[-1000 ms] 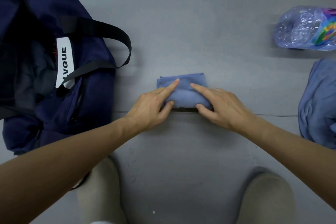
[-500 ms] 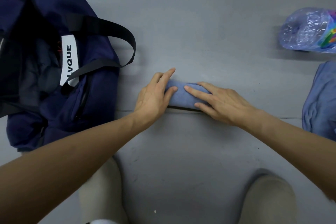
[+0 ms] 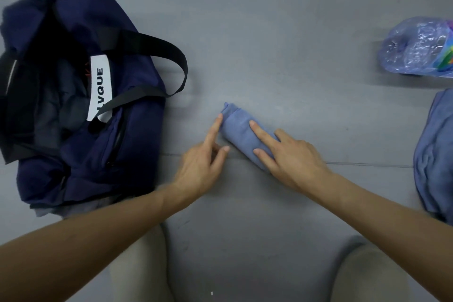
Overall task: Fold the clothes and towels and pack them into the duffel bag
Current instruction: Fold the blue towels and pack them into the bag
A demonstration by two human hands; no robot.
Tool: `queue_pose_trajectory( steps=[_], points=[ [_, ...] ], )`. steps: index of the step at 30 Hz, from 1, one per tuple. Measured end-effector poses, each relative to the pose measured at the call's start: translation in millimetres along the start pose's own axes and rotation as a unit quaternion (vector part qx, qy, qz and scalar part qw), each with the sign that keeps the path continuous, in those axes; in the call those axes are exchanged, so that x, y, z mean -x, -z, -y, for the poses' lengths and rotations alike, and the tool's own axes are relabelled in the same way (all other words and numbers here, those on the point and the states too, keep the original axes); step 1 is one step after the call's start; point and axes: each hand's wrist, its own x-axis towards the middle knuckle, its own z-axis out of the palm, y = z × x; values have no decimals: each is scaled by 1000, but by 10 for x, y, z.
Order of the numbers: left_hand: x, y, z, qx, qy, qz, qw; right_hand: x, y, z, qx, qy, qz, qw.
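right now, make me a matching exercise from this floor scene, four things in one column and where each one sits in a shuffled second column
Things
1. duffel bag
2. rolled towel
3. crinkled plastic bag
4. loose blue cloth

Places
A. right edge of the view, bunched and unfolded
B. left side, top open
C. upper right corner
D. centre of the floor, under the fingers of the right hand

Pairs: 1-B, 2-D, 3-C, 4-A
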Motion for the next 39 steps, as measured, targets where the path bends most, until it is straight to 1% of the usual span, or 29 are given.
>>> queue_pose_trajectory(
  steps=[2,3,4,6,7,8,10,13,17,19,21,22,26,27,29,31,32,33,35,36,37,39],
  points=[
    [-22,-86,-114,92,19,24,995,18,-96,45,-63,3,0,998],
    [-45,-117,-196,138,27,25,990,14,-130,59,-128,0,5,992],
    [-68,-138,-272,182,34,23,983,9,-126,85,-215,-9,9,977],
    [-104,-135,-420,240,46,7,970,-14,-40,148,-371,-32,7,928],
    [-117,-95,-489,254,48,-10,966,-17,50,195,-421,-34,1,906],
    [-128,-19,-551,267,48,-32,962,-18,165,252,-451,-25,-8,892],
    [-153,242,-649,300,45,-73,950,-34,468,376,-472,16,-17,881],
    [-123,822,-652,331,22,-145,932,-113,962,597,-456,76,1,887],
    [55,1594,-341,329,-22,-233,915,-314,1535,1133,-441,177,40,879],
    [172,1872,-107,359,-27,-251,898,-478,1670,1483,-458,215,53,861],
    [286,2052,157,391,-10,-254,885,-644,1701,1856,-496,241,71,831],
    [347,2111,290,402,-3,-254,880,-721,1670,2037,-503,249,82,823],
    [524,2251,827,420,15,-255,871,-947,1424,2604,-504,223,103,828],
    [546,2270,946,415,19,-252,874,-988,1361,2695,-501,215,102,832],
    [580,2281,1129,386,20,-241,891,-1054,1255,2830,-509,204,87,832],
    [589,2280,1194,333,12,-232,914,-1102,1186,2894,-525,187,71,827],
    [594,2280,1202,299,7,-245,922,-1125,1154,2905,-528,178,66,828],
    [597,2285,1215,244,5,-282,928,-1145,1133,2914,-526,171,61,831],
    [576,2294,1305,72,3,-379,923,-1203,1108,2903,-524,147,45,838],
    [553,2293,1394,-5,9,-398,917,-1244,1097,2881,-522,134,34,842],
    [534,2299,1479,-54,30,-386,920,-1286,1085,2851,-517,120,20,847],
    [505,2316,1620,-102,97,-330,933,-1355,1072,2791,-505,94,-4,858]
  ],
)
